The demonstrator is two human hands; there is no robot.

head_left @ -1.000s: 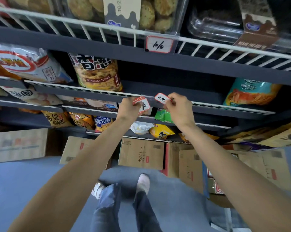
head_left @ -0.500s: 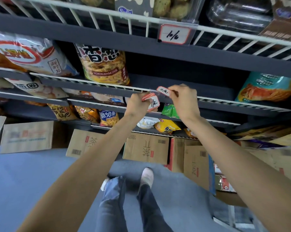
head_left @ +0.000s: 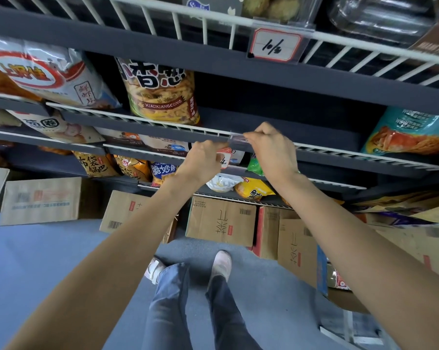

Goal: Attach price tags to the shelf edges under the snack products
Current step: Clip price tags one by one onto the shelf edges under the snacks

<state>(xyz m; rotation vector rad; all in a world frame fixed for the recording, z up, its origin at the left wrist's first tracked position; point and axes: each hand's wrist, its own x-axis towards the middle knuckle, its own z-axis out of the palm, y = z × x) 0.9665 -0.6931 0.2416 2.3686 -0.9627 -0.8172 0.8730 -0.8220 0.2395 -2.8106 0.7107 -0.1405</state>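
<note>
Left hand: fingers curled, holding spare red-bordered price tags just below the wire shelf edge. Right hand: fingertips pinching a clear tag holder onto that edge. Behind: yellow snack bag. Above: mounted price tag.

grey wire-edged shelf: yellow snack bag, teal bag; floor: cardboard boxes.

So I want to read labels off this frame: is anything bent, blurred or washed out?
Head view: wide-angle lens bows the wire shelf edge; the clipped price tag reads sharp; the tag at the right hand is smeared; glare streaks the clear tray.
</note>
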